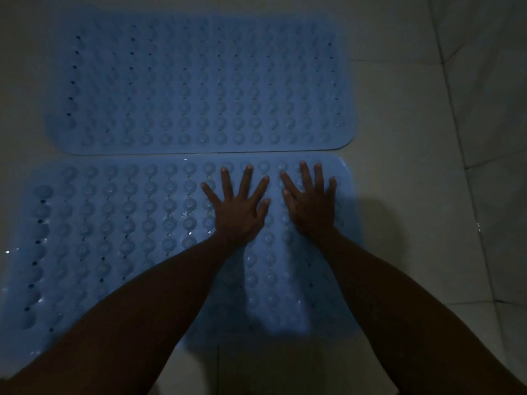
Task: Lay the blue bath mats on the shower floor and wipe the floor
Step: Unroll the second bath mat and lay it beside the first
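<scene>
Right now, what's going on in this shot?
A person is kneeling or leaning over two blue bath mats on a pale tiled floor. The far mat lies flat; the near mat sits edge to edge with it. The left hand and right hand are both spread flat, palms down, on the near mat's right part. No cloth is visible.

The near mat (114, 238) under my palms looked like soft blue rubber or plastic, studded all over with rounded, cup-like bumps and small punched holes. Wet glints showed on it, so its finish read as slightly glossy. The far mat (199, 81) had the same bumpy blue surface but looked more matt in the dim light. The floor tiles (413, 166) were pale, smooth and faintly shiny, with thin grout lines.
</scene>
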